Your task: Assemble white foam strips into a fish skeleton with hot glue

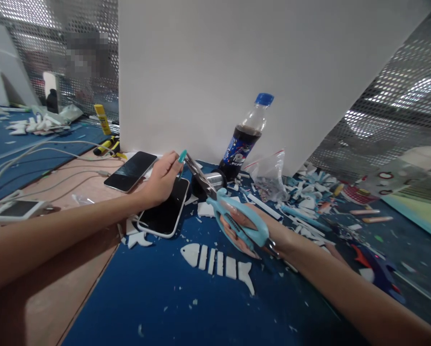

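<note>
While right hand (239, 216) grips scissors (221, 199), left (163, 173) pinches strip (182, 156).

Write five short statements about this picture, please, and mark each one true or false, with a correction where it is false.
1. The right hand holds scissors with light blue handles. True.
2. The left hand is empty. False: it holds a small teal piece.
3. White pieces are laid out in the shape of a fish on the blue surface. True.
4. The bottle of dark drink has a red cap. False: its cap is blue.
5. A yellow tube is to the left of the bottle. True.
</note>
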`<state>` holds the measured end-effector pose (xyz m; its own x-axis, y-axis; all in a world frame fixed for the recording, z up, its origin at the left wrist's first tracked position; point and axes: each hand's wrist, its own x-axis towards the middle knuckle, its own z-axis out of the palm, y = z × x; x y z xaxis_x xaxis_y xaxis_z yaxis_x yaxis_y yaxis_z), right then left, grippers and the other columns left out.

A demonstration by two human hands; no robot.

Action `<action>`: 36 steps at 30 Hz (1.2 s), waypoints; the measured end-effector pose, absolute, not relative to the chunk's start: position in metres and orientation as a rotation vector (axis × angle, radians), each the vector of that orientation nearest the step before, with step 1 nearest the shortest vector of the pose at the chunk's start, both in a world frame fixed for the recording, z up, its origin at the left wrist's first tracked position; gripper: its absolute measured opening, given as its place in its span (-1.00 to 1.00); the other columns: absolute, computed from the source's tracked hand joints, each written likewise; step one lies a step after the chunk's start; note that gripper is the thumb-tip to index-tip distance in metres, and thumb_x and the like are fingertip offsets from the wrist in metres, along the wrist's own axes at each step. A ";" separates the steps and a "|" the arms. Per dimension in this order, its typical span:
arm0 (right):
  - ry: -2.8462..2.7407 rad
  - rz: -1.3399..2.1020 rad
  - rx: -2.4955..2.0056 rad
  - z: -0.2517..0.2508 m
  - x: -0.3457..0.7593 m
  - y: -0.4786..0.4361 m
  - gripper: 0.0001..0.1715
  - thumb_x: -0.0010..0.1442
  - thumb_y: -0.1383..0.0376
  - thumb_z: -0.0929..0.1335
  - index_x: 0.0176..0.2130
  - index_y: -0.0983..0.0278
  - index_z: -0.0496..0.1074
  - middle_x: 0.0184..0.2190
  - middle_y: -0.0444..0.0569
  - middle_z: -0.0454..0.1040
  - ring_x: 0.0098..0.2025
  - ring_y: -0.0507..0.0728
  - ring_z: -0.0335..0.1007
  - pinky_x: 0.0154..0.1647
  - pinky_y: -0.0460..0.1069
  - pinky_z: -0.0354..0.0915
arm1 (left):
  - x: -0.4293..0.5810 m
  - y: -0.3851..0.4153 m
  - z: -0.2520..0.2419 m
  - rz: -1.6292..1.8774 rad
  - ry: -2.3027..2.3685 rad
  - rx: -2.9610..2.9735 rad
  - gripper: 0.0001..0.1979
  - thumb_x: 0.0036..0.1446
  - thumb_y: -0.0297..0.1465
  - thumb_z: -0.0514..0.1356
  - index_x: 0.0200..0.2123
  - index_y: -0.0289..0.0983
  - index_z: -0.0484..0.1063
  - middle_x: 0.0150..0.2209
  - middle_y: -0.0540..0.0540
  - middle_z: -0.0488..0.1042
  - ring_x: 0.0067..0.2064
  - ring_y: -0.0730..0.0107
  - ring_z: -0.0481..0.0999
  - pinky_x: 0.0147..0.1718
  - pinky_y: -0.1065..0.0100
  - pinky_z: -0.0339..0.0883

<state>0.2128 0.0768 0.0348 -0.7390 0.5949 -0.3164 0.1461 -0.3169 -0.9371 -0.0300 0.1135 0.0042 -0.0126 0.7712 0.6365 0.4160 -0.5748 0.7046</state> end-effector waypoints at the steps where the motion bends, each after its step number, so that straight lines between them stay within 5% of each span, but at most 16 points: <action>1: -1.625 2.127 -0.944 0.036 0.212 0.076 -0.44 0.10 -0.06 0.40 -0.57 0.38 0.39 -0.75 -0.12 0.37 -0.79 -0.08 0.27 -0.77 -0.23 0.29 | -0.030 0.113 0.004 1.615 1.242 1.961 -0.71 0.28 -0.43 -0.03 -0.53 -0.23 0.11 -0.52 0.05 0.13 -0.45 0.46 0.16 -0.41 0.32 0.07; 36: -1.647 2.088 -1.014 0.042 0.207 0.071 -0.46 0.07 -0.07 0.42 -0.57 0.33 0.34 -0.73 -0.15 0.37 -0.76 -0.09 0.26 -0.77 -0.22 0.26 | -0.029 0.113 0.006 1.605 1.263 1.991 -0.69 0.28 -0.36 -0.03 -0.54 -0.21 0.09 -0.54 0.05 0.12 -0.47 0.44 0.15 -0.44 0.33 0.08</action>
<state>0.2075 0.0714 0.0424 -0.7082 0.6171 -0.3430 0.1898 -0.3015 -0.9344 -0.0290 0.1127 0.0055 -0.0041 0.7661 0.6427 0.4451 -0.5742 0.6872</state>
